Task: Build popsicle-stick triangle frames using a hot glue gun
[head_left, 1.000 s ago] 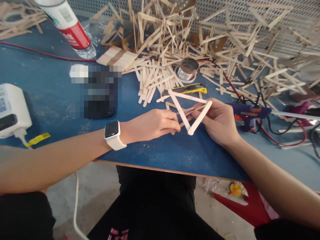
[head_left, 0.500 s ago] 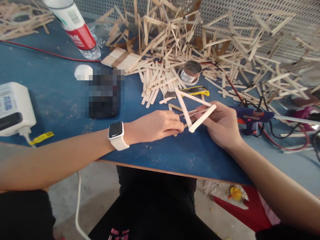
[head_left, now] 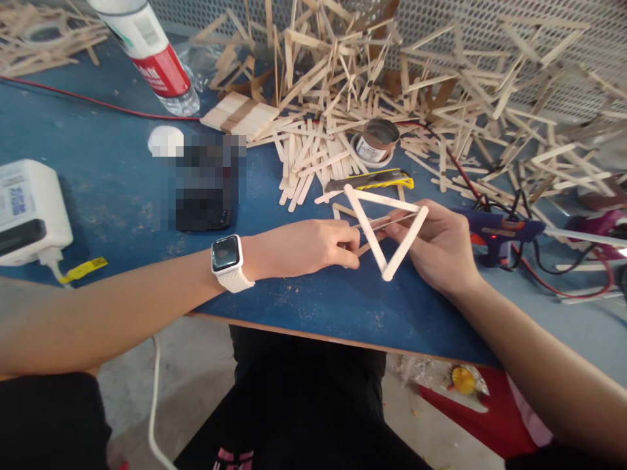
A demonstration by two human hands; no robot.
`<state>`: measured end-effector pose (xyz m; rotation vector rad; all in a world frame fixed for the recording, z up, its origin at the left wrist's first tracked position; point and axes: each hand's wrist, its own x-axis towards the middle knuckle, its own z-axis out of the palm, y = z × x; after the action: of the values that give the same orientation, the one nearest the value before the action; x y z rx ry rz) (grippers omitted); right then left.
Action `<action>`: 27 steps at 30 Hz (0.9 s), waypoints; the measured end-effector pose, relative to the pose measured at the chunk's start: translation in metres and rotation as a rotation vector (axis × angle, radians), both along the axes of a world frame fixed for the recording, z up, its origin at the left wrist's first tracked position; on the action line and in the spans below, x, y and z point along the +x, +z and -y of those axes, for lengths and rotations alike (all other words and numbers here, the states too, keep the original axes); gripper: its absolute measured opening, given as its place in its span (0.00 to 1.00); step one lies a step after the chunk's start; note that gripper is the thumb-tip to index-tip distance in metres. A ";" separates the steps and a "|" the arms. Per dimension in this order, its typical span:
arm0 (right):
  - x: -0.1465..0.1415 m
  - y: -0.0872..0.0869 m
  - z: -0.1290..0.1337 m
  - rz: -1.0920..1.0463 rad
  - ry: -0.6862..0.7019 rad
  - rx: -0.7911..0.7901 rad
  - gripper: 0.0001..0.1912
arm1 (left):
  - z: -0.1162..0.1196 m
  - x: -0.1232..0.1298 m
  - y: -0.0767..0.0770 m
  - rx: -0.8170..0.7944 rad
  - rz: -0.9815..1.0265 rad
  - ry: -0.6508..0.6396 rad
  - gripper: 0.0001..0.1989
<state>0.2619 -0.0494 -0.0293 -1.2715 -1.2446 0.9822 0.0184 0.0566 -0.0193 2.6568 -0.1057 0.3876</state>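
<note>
Joined wooden sticks form a frame (head_left: 367,228) with a triangle facing the camera, held above the blue table near its front edge. My right hand (head_left: 438,245) pinches the frame's right side between thumb and fingers. At its left, my left hand (head_left: 318,248), with a white watch on the wrist, has its fingers curled round the end of the frame's sticks. The left fingertips are partly hidden. Just behind the frame lies a yellow and black utility knife (head_left: 377,179).
Behind are heaped loose sticks (head_left: 306,160), a small brown pot (head_left: 377,142) and a stick bundle (head_left: 240,115). A blue glue gun (head_left: 509,228) with cables lies right. Leftward are a bottle (head_left: 157,65), a blurred dark object (head_left: 203,209) and a white power unit (head_left: 34,209).
The triangle has tilted, its lower corner swinging down and to the right. My left fingers have shifted slightly and curl more. Both hands keep their places on the frame.
</note>
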 end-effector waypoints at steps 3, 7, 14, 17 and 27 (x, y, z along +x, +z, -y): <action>0.000 0.000 0.000 -0.001 -0.009 -0.002 0.10 | 0.000 0.000 0.002 -0.011 -0.030 0.012 0.15; 0.002 -0.002 0.000 0.017 -0.030 -0.014 0.10 | -0.002 0.001 0.002 -0.115 -0.096 0.053 0.10; 0.004 -0.006 0.000 0.020 -0.005 0.013 0.11 | -0.005 0.000 -0.002 -0.035 -0.047 0.008 0.15; 0.002 -0.004 -0.001 0.024 -0.020 0.016 0.12 | -0.006 0.000 -0.003 0.015 -0.037 -0.002 0.14; 0.002 -0.002 -0.001 0.010 -0.019 0.008 0.10 | -0.006 0.001 -0.003 -0.022 -0.073 0.012 0.16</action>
<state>0.2639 -0.0484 -0.0314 -1.2811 -1.2414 0.9571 0.0189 0.0630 -0.0219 2.6472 -0.0630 0.2938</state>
